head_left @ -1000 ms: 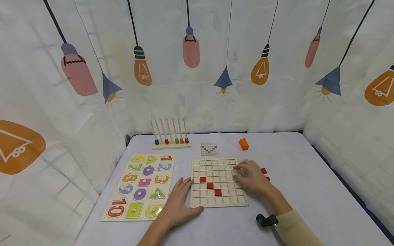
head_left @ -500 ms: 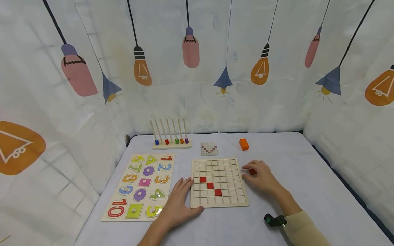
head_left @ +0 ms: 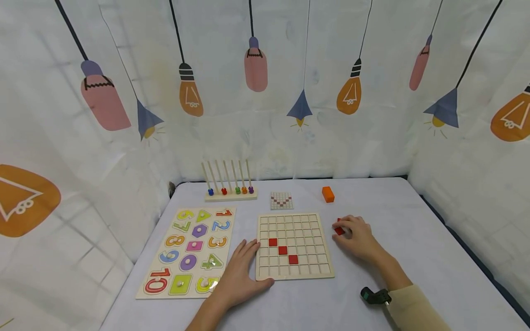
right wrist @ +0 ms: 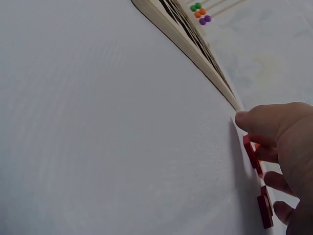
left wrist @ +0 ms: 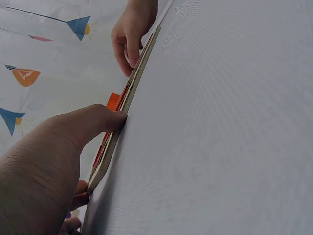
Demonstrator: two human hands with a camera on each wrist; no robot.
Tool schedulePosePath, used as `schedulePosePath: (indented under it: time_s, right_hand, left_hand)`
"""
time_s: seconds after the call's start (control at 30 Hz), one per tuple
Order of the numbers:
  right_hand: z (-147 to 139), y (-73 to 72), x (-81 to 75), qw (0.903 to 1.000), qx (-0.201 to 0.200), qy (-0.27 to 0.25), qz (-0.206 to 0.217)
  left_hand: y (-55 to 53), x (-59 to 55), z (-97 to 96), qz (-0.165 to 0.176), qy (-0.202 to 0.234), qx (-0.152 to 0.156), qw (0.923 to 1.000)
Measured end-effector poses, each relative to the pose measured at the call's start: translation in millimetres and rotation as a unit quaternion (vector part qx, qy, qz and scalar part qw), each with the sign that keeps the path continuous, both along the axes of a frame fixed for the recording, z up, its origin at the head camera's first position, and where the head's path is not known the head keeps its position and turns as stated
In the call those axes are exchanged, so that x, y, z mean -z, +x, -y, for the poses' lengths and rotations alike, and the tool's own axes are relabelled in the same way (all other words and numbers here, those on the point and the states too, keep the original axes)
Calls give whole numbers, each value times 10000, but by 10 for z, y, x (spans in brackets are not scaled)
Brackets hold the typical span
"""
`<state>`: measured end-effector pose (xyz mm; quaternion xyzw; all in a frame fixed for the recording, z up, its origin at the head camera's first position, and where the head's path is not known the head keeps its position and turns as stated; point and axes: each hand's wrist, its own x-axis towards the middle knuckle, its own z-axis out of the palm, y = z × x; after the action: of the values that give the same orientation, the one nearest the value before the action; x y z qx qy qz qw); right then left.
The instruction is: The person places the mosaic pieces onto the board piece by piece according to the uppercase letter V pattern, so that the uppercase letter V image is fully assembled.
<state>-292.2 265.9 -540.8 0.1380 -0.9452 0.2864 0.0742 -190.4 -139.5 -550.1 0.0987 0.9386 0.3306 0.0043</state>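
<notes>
My left hand (head_left: 239,279) lies at the left side of a wooden grid board (head_left: 306,239), fingertips on its left edge. The thumb (left wrist: 105,119) of that hand touches the near edge in the left wrist view. Three red square tiles (head_left: 283,250) sit in a diagonal line in the board's cells. Right of the board, my right hand (head_left: 357,235) is over loose red tiles (head_left: 339,231), with thumb and fingers apart around one. From the right wrist view, red tiles (right wrist: 251,154) lie beneath its fingers, partly hidden.
Left of the board lies a number-and-shape puzzle (head_left: 190,280). Behind stand a bead-peg rack (head_left: 232,196), a small pattern card (head_left: 282,200) and an orange block (head_left: 328,194). A black device (head_left: 374,295) is worn on the right wrist.
My right hand has moved right, off the board's right edge, to the loose red tiles beside it. The left hand and the three tiles on the board stay put.
</notes>
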Motion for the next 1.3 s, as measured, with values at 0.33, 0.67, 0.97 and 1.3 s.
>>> schedulePosePath:
  time_s: [0.33,0.67,0.97,1.3]
  right_hand:
    - [-74,51,11,9999,99,77,-27]
    - [-112,71,13,9997,227,25,-24]
    - [-111,58,40,9999,138,31,-64]
    - [-111,70,26,9999,136,49,-36]
  left_hand:
    - [17,-22,4,0,84,19,10000]
    - [8,-21,-8,26,4,-6,10000]
    - [19,-43,-3,14,-7,-47,10000]
    - [13,-23,0,6,22,-14,10000]
